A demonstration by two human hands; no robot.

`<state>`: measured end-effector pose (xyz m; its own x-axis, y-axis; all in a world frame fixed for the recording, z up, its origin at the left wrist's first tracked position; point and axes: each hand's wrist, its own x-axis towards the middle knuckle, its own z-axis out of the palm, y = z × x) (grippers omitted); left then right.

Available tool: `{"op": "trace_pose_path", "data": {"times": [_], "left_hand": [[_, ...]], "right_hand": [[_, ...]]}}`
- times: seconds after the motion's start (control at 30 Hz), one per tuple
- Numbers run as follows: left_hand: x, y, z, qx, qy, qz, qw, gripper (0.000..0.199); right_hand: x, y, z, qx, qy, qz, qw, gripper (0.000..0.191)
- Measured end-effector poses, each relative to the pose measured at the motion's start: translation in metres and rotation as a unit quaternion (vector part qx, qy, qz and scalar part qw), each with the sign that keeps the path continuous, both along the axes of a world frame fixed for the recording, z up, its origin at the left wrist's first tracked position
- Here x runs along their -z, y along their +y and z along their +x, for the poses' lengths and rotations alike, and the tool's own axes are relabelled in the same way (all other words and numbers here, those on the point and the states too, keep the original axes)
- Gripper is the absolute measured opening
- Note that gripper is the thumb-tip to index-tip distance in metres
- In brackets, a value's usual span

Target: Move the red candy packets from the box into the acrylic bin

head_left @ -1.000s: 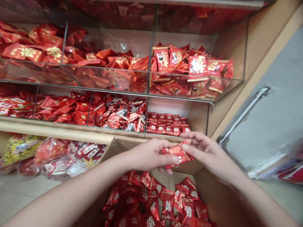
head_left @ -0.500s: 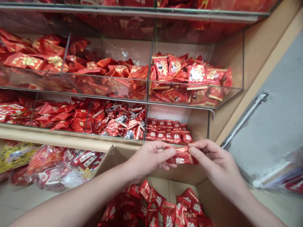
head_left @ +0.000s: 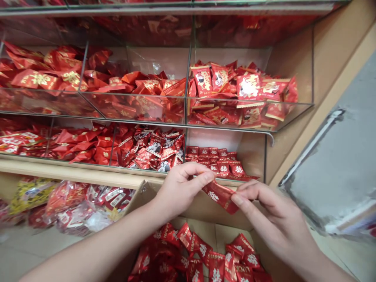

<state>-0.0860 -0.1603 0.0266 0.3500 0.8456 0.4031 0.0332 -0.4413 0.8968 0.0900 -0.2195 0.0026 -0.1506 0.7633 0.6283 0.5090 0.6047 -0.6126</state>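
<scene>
Between my hands a small red candy packet point(head_left: 219, 195) with a silvery-white symbol is stretched out, tilted down to the right. My left hand point(head_left: 183, 188) pinches its upper left end between thumb and finger. At its lower right end, the thumb and forefinger of my right hand point(head_left: 272, 215) are closed on it. Below lies an open cardboard box point(head_left: 210, 229) holding loose red packets point(head_left: 216, 266) of the same look. Just behind my hands, matching packets point(head_left: 223, 168) stand in rows in the lower right shelf compartment.
Glass-fronted shelves with dividers hold heaps of red wrapped sweets point(head_left: 249, 88). A wooden shelf edge point(head_left: 88, 172) runs across in front of me. Clear bags of goods point(head_left: 73, 207) lie on the floor at the left. A grey wall panel point(head_left: 337, 168) stands at the right.
The packet has gone from nearly level to slanting down to the right. My left hand has risen slightly leftward, and my right hand has dropped a little. The view has shifted slightly.
</scene>
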Motion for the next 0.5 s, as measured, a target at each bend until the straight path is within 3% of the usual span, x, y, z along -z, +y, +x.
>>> {"op": "trace_pose_path", "data": {"times": [0.17, 0.27, 0.4, 0.5], "left_hand": [[-0.0044, -0.0072, 0.0013, 0.005, -0.041, -0.033, 0.999, 0.012], [-0.0035, -0.0070, 0.0021, 0.021, -0.046, -0.006, 0.999, 0.013], [-0.0008, -0.0041, -0.0003, 0.101, -0.001, 0.049, 0.994, 0.013], [0.0010, -0.0059, -0.0013, 0.134, 0.049, 0.051, 0.988, 0.023]], "right_hand": [[0.0045, -0.0051, -0.0014, -0.029, 0.046, 0.017, 0.998, 0.010], [0.0049, -0.0047, 0.0002, -0.031, 0.054, 0.049, 0.997, 0.013], [0.0012, -0.0022, 0.0018, -0.035, -0.013, 0.148, 0.988, 0.021], [-0.0007, -0.0009, 0.0009, -0.016, -0.012, 0.168, 0.986, 0.021]]}}
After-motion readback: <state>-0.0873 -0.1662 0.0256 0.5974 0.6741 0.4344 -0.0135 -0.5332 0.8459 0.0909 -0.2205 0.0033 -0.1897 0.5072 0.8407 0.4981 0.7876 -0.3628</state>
